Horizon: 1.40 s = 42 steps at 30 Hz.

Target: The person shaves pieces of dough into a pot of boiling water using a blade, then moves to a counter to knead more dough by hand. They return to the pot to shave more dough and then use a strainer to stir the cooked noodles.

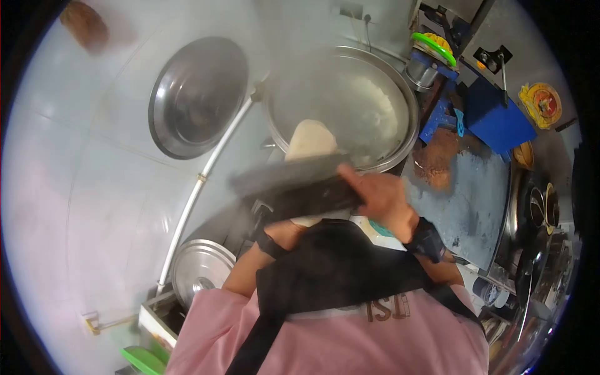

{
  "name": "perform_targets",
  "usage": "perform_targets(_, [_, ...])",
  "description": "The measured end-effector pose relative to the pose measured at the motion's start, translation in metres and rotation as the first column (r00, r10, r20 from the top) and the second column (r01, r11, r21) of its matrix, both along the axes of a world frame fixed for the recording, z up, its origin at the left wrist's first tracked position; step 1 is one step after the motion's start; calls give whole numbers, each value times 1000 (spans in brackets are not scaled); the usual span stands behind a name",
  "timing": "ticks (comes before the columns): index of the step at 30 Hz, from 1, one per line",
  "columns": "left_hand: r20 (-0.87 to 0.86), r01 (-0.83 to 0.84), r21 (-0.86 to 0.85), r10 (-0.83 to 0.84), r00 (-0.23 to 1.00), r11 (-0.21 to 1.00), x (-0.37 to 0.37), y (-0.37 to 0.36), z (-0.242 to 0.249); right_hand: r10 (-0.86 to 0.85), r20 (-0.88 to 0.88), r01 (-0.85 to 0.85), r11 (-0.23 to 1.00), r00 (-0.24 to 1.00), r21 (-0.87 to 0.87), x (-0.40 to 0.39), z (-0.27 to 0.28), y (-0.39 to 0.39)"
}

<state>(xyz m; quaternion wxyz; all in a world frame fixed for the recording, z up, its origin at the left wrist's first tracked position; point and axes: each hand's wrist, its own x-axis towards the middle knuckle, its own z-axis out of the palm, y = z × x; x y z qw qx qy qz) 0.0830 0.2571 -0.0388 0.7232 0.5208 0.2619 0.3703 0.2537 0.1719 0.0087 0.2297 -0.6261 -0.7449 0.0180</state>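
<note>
The right hand [380, 199] has its fingers wrapped round the near end of a dark, flat implement [300, 187], one digit lying along its upper edge. Motion blur hides the implement's outline, and any marking on it is unreadable. Of the left hand [285, 234] only the part near the wrist shows below the implement; its fingers are covered, so whether they are curled or spread cannot be told.

A pale, rounded slab [310, 139] juts out past the implement, ahead of the right fingers and to their left, its lower part hidden. Just beyond it stands a wide steaming pot [413, 115] of cloudy liquid.

Lettering shows behind the right fingers, on the pink shirt [350, 347]: brown characters that seem to read "TSI", partly covered by the black apron [337, 269]. Far off to the right of those fingers, a round yellow-and-red item [545, 105] bears printing too small to read. Nearer on that side lie a worn grey-blue worktop [465, 212] and a plain blue panel [497, 115]. Well left of the fingers, a metal basin [199, 97] rests against the wall.
</note>
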Motion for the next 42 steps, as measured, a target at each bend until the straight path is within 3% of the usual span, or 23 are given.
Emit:
perform_targets(2, [88,-67,-111,76,993,992,0,-5,25,-29,-58,30,999,998,11,2,4,3])
perform_targets(3, [413,232,-571,31,910,788,-8,5,18,-44,-108,46,999,993,16,3,5,6])
perform_targets(4, [666,584,-730,177,725,354,-13,19,10,-36,-108,39,999,993,18,11,-4,7])
perform_targets(5, [830,800,-557,169,531,223,-4,20,27,-235,-95,228,971,967,-72,27,-21,7])
perform_targets(7, [779,728,-617,99,619,298,-9,23,31,-457,-38,438,871,889,-225,39,-21,3])
perform_targets(9, [813,768,-570,63,579,293,-9,20,23,-268,-74,265,963,961,-44,26,-15,3])
perform_targets(10, [658,597,-642,-55,751,482,-8,9,19,-70,-81,80,988,994,135,13,-11,0])
perform_targets(11, [448,412,-616,-133,884,671,-5,3,18,-23,95,30,997,995,-70,0,8,-1])
perform_targets(14, [-282,-37,-66,17,959,997,-5,-7,19,-32,107,37,998,994,-44,4,-5,5])
perform_targets(15, [280,278,-549,-140,950,788,-7,6,21,-117,-43,119,992,992,39,13,-13,6])
perform_targets(16, [756,698,-625,47,653,351,-8,20,25,-105,-39,107,993,994,41,26,-23,4])
perform_targets(18, [733,662,-649,77,676,375,-9,20,24,-394,32,395,918,918,-34,50,-36,-1])
perform_targets(20, [781,722,-564,-25,624,400,-9,24,20,-356,31,354,933,934,63,39,-24,-2])
perform_targets(22, [683,606,-703,113,722,372,-9,10,21,-13,-14,15,990,1000,138,10,-7,-2])
perform_targets(26, [634,568,-735,80,769,370,-5,12,38,76,129,-89,992,989,94,1,-2,0])
perform_targets(28, [622,548,-741,89,778,390,-5,13,41,-227,-57,228,974,972,5,31,-23,2])
perform_targets(30, [587,501,-784,176,790,367,-3,21,25,-268,-28,269,963,963,20,44,-28,-6])
perform_targets(32, [808,763,-520,-68,585,385,-4,29,13,-331,-10,331,943,944,31,39,-21,-5])
perform_targets(33, [612,459,-615,20,790,641,-1,19,13,-157,-50,162,980,986,119,22,-12,-3])
perform_targets(34, [270,49,-798,283,920,600,17,14,17,23,-75,-6,975,997,220,10,-3,0])
perform_targets(37, [440,276,-748,140,887,603,13,21,19,72,197,-83,995,978,52,-7,9,-1])
perform_targets(40, [683,574,-604,-11,730,553,2,26,18,-214,-2,213,972,977,100,33,-28,1])
perform_targets(42, [542,416,-672,24,840,613,-1,23,24,-268,23,264,959,963,104,48,-31,-7])
